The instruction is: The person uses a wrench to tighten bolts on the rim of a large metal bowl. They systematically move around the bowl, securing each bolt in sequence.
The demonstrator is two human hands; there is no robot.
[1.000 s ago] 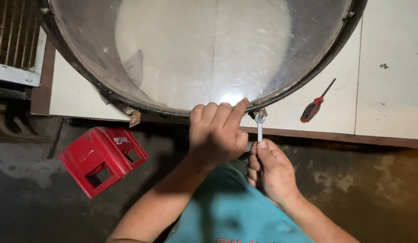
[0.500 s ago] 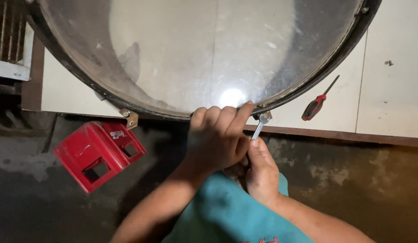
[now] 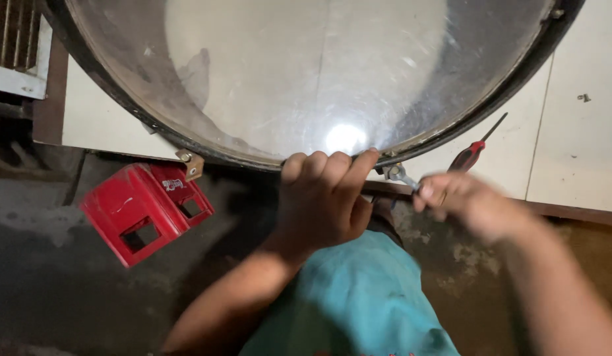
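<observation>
A large round drum [image 3: 306, 72] with a shiny translucent head and a dark metal hoop lies flat on a white table. My left hand [image 3: 322, 198] grips the near rim of the hoop, fingers curled over its edge. My right hand [image 3: 461, 201], blurred by motion, holds a small metal wrench [image 3: 399, 175] whose head sits at a tension lug on the rim just right of my left hand.
A red-handled screwdriver [image 3: 474, 150] lies on the white table [image 3: 570, 151] to the right. A red plastic crate [image 3: 144, 211] sits on the dark floor at the left. A metal lug bracket [image 3: 190, 163] hangs from the hoop above the crate. My teal clothing fills the bottom middle.
My right hand has swung out to the right, turning the wrench from upright to nearly level at the lug. My left hand has stayed on the rim.
</observation>
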